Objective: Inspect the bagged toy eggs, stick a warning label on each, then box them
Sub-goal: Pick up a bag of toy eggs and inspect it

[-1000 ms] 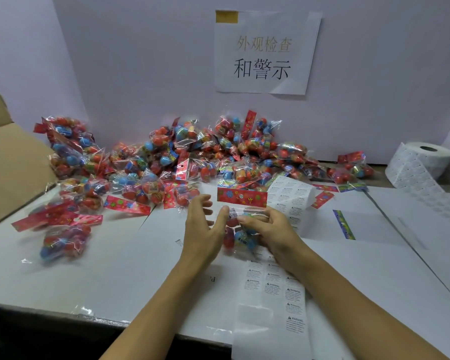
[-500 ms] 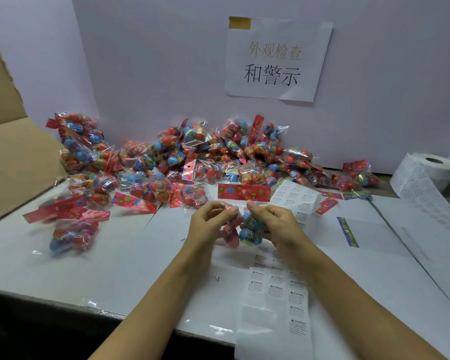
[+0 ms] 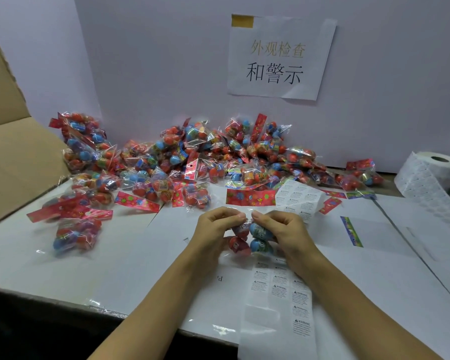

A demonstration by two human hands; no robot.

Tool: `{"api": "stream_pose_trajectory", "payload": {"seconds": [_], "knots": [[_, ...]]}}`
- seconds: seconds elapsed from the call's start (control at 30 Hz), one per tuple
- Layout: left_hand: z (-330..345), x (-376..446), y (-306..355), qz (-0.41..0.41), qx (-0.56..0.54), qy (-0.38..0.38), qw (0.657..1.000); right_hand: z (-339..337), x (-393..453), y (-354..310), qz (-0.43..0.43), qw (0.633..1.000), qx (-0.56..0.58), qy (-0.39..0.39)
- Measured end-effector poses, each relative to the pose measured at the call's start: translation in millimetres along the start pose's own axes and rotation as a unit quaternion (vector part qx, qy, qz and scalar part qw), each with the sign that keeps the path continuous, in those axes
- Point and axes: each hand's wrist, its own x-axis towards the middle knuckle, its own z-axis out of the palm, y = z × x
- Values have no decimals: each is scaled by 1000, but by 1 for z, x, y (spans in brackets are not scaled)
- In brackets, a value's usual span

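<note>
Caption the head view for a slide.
Both hands, left hand and right hand, hold one bag of toy eggs above warning labels.

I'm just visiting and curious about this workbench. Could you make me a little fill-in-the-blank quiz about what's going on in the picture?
1. Both hands, left and right, hold one ____ of toy eggs.
2. The eggs in it are red and ____.
3. The roll of labels stands at the table's far ____ side.
4. The sheet of warning labels lies ____ the hands, nearer the table edge.

Missing words: bag; blue; right; below
</note>
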Motion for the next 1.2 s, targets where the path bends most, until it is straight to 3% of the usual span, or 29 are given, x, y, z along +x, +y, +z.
{"api": "stream_pose_trajectory", "payload": {"seconds": [0.17, 0.47, 0.7, 1.2], "knots": [[0, -1, -2, 5, -19, -18, 1000, 0, 1, 0, -50, 998, 6, 23], [0, -3, -2, -10, -26, -90, 996, -4, -2, -9, -28, 994, 77, 70], [-4, -1, 5, 44, -78, -29, 996, -8, -7, -9, -49, 996, 81, 8], [-2, -1, 7, 52, -86, -13, 995, -5, -12, -12, -78, 990, 110, 49]]}}
